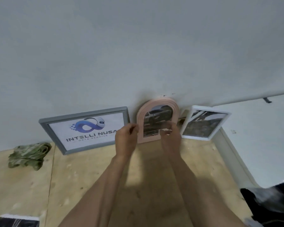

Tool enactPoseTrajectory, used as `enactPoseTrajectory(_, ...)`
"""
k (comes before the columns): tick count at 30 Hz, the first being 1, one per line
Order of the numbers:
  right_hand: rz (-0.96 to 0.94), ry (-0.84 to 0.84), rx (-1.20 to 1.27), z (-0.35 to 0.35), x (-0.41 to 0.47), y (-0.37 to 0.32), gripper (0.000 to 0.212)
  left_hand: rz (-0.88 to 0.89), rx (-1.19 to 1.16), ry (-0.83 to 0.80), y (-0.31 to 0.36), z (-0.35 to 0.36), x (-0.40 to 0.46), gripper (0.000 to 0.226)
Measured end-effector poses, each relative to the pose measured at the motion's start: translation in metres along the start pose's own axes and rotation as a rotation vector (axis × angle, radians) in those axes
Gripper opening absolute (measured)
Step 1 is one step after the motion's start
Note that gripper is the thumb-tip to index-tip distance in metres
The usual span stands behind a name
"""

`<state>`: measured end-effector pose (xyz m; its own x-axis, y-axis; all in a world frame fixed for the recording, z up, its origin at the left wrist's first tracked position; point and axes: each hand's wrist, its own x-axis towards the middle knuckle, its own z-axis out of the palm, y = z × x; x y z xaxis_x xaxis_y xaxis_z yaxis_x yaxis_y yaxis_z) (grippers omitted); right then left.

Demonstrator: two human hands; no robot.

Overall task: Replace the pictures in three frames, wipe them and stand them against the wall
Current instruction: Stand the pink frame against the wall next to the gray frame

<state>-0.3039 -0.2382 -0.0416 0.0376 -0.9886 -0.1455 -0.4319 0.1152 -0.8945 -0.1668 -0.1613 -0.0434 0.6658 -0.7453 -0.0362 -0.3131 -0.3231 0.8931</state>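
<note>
Three frames lean against the pale wall on a plywood floor. A grey rectangular frame (82, 128) with a blue logo print stands at the left. In the middle is a pink arched frame (156, 104) holding a dark photo. A white frame (205, 122) with a dark photo tilts at the right. My left hand (126, 138) touches the arched frame's left edge with curled fingers. My right hand (170, 135) pinches its lower right side. Both hands cover the frame's lower part.
A crumpled green cloth (29, 155) lies on the floor at the left. A dark print (15, 221) shows at the bottom left corner. Dark fabric (269, 205) sits at the bottom right. A white side wall (261, 136) with a skirting board closes the right.
</note>
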Motion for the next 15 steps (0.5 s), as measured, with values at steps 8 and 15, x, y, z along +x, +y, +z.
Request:
enactPoseTrajectory(8, 0.091, 0.392, -0.015, -0.142, 0.068, 0.039, 0.037, 0.115, -0.024, -0.284, 0.076, 0.107, 0.008, 0.015)
enactPoseTrajectory(15, 0.15, 0.182, -0.027, -0.216, 0.129, 0.071, 0.063, -0.009, -0.072, -0.414, 0.113, 0.184, 0.029, 0.032)
